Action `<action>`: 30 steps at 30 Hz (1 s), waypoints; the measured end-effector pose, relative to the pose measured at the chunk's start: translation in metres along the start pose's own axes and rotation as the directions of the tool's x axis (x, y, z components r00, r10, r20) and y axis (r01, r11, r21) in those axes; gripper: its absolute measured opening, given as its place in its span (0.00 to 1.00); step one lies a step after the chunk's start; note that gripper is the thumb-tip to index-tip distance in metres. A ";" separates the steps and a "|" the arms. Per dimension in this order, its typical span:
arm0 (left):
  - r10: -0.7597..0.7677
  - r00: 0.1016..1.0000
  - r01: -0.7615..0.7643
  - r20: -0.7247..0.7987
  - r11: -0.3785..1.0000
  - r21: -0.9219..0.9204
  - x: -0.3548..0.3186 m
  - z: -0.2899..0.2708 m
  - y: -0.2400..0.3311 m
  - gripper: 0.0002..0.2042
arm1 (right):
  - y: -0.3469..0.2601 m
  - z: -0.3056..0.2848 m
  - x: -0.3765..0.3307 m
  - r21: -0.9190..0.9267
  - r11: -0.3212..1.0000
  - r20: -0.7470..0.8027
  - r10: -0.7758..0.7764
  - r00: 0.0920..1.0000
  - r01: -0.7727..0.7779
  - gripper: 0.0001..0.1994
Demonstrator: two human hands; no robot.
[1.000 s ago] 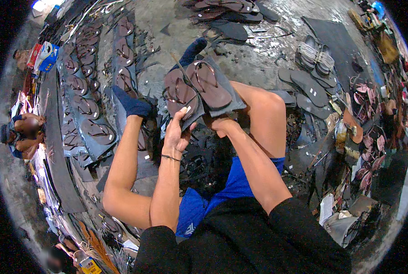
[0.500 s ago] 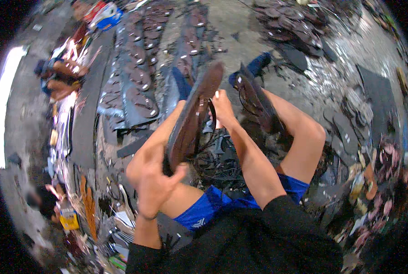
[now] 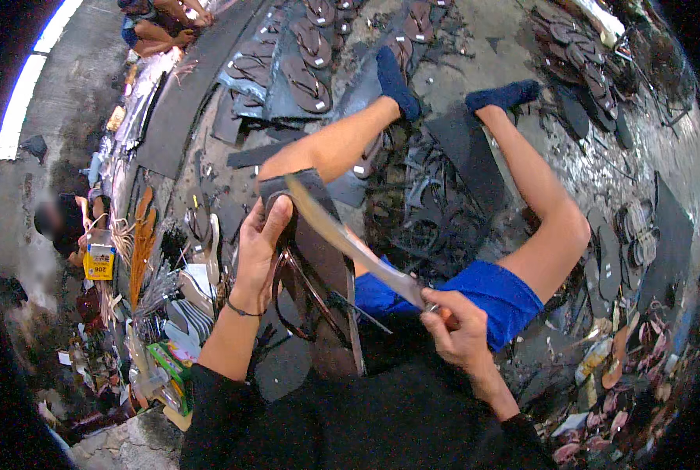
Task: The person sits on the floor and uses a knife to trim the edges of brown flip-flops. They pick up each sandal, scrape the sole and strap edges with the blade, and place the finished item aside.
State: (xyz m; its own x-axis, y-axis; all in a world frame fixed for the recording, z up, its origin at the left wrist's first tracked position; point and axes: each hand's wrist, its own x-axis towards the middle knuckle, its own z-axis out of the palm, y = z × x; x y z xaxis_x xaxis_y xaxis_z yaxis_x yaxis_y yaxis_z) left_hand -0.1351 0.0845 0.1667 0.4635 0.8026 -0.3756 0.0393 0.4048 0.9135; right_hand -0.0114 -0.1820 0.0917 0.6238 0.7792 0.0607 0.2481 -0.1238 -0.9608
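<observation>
Sandals: two flat dark rubber sandals (image 3: 326, 274) with thin loop straps are held over the person's lap. Left hand (image 3: 260, 247) curls around the upper end of one (image 3: 319, 258); right hand (image 3: 456, 329) pinches the other's heel, this tan-edged sole (image 3: 350, 243) turned edge-on. Loose dark straps (image 3: 420, 211) lie piled between two blue-socked legs.

we see two dark brown flip-flop sandals held over the lap; one sandal (image 3: 319, 266) lies lengthwise, its top face up, thin straps looping loose at its left edge, its far end tipped up; the second sandal (image 3: 350, 243) stands on edge, slanting across the first from upper left to lower right.
</observation>
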 end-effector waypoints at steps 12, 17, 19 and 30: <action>-0.101 0.984 0.111 0.145 0.992 -0.061 0.003 0.016 -0.033 0.15 | -0.012 -0.006 0.003 -0.181 0.983 -0.023 0.021 1.000 -0.025 0.15; -0.089 0.948 0.055 0.306 0.992 0.117 0.004 0.026 -0.030 0.16 | -0.036 -0.022 0.060 -0.198 0.980 0.039 -0.004 0.999 0.011 0.13; -0.076 0.925 0.005 0.373 0.982 0.189 0.003 0.032 -0.026 0.16 | -0.048 -0.034 0.077 -0.200 0.980 0.112 0.007 0.994 0.016 0.13; -0.106 0.893 -0.027 0.437 0.957 0.288 0.005 0.048 -0.033 0.16 | -0.069 -0.053 0.140 -0.279 0.957 0.436 0.055 0.898 0.077 0.13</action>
State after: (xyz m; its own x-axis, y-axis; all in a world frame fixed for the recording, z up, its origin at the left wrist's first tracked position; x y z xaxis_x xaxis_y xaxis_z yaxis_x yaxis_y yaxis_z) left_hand -0.0917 0.0536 0.1422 0.7969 0.4819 -0.3643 0.2800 0.2397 0.9296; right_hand 0.0987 -0.0970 0.1806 0.2503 0.9612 -0.1162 0.4919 -0.2296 -0.8398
